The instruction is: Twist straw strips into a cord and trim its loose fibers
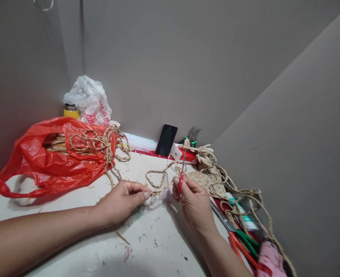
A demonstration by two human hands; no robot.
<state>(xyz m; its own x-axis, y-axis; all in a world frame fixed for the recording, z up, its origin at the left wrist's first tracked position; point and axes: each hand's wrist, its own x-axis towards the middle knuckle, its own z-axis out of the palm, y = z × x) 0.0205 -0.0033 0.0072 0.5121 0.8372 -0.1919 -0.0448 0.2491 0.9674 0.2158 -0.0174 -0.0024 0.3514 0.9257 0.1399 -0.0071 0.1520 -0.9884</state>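
Observation:
My left hand (123, 200) pinches a braided straw cord (161, 189) between thumb and forefinger, above the white table. The cord stretches across to my right hand (194, 202), and a loop of it lies behind. Closed in my right hand is a red-handled awl (181, 182), its thin metal shaft pointing up and away. Whether the right fingers also grip the cord is hidden. Beyond that hand lies a flat coiled straw disc (198, 177), beside more braided cord (216, 184).
At left lies a red plastic bag (83, 169) with straw inside. Behind it stand a yellow jar (71, 111) and a white plastic bag (86, 94). A phone (166, 140) leans near the grey wall. Orange-handled shears (241, 248) and a pink cloth item (270, 259) lie at right.

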